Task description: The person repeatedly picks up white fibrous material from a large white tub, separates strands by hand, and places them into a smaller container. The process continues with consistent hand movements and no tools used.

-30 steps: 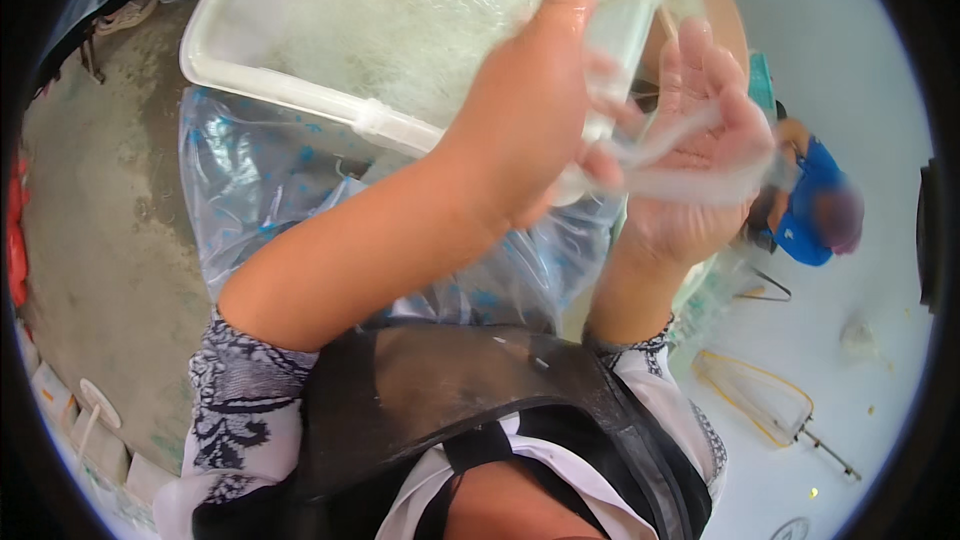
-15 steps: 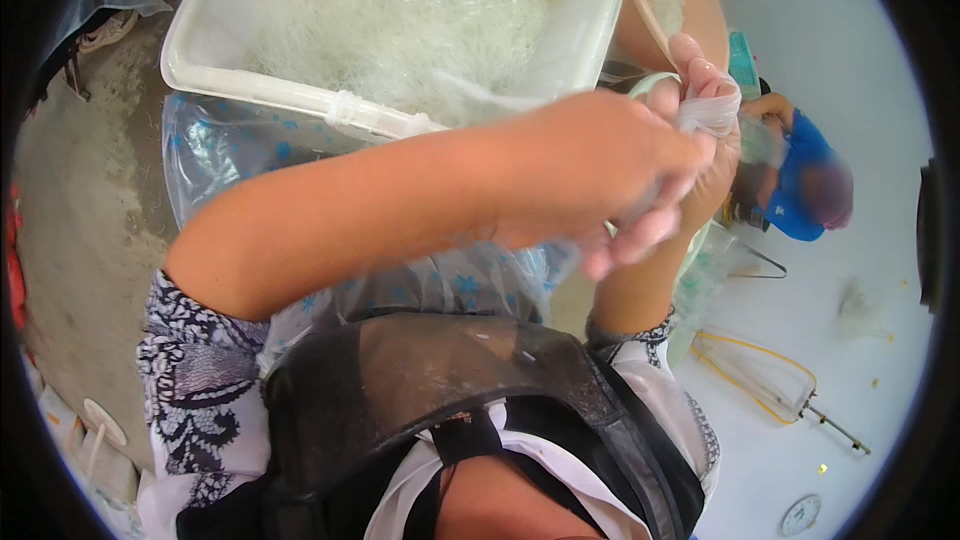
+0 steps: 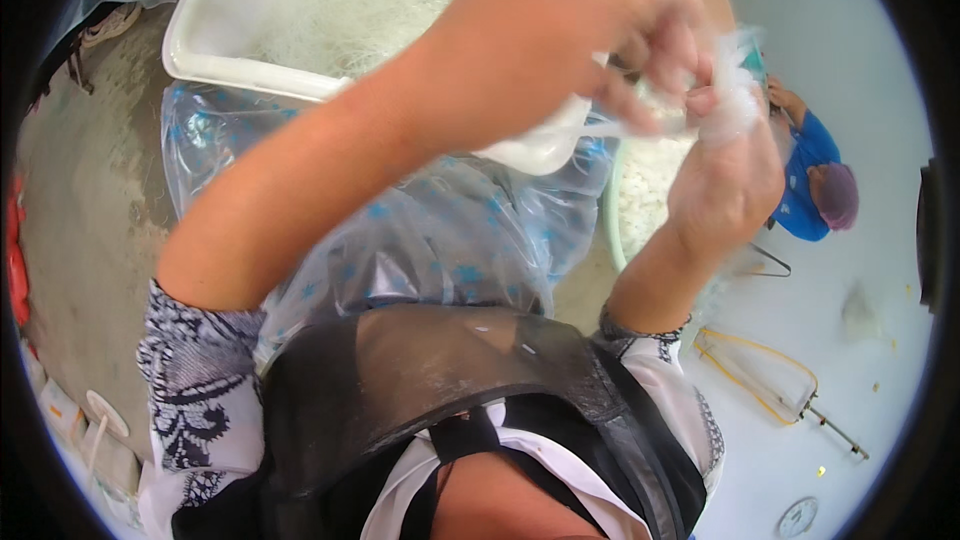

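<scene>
My right hand is raised at the upper right. Its fingers are closed round a blurred bundle of white, translucent strands, fine like thread or netting. Close beside it, my left hand reaches across from the left with its fingers curled, smeared by motion. A white strand runs by its fingertips toward the bundle and seems pinched there, though the blur hides the exact grip. Beneath my left forearm stands a white rectangular tub, holding a tangled mass of the same pale strands.
Clear plastic sheeting with blue flowers hangs below the tub. At its right stands a pale green-rimmed basin of white material. A person in blue works at the right. A yellow-edged wire frame and a clock are on the wall.
Both hands have moved apart slightly; my left hand has lifted up and turned. My right hand has shifted right, uncovering the basin. The tub's front corner now shows below my left hand.
</scene>
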`<state>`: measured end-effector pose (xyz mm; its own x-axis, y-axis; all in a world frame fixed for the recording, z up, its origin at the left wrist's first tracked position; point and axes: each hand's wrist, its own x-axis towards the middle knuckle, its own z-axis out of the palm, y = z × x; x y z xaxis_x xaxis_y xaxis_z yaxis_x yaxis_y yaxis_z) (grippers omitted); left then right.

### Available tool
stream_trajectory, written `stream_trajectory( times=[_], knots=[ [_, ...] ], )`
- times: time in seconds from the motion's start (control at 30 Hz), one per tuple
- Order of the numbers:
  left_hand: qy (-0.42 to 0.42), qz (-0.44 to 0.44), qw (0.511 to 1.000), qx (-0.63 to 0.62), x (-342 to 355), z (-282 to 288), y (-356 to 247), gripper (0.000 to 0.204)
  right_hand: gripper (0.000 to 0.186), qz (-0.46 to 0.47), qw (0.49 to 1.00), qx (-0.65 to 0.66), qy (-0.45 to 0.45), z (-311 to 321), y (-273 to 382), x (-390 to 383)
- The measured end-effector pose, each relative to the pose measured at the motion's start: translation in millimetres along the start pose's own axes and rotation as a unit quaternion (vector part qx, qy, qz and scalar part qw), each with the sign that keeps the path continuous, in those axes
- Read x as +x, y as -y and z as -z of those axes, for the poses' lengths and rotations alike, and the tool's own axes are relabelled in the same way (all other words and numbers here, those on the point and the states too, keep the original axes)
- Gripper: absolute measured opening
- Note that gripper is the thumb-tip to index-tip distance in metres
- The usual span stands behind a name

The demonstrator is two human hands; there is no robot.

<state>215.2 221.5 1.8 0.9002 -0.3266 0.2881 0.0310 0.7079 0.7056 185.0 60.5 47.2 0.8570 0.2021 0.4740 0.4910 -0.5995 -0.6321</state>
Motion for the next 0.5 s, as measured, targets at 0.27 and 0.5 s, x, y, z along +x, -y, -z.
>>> stream_trajectory(
  times=[0.27, 0.5],
  knots=[
    [0.1, -0.263, 0.844, 0.457, 32.4, -17.4, 19.4, 0.023, 0.028, 0.035, 0.911, 0.406, -0.062, 11.9, -32.4, 8.1],
    [0.258, 0.093, 0.931, 0.24, 28.2, 13.6, 21.0, 0.029, 0.026, 0.017, 0.876, 0.482, 0.023, 8.0, -32.8, 0.1]
  ],
)
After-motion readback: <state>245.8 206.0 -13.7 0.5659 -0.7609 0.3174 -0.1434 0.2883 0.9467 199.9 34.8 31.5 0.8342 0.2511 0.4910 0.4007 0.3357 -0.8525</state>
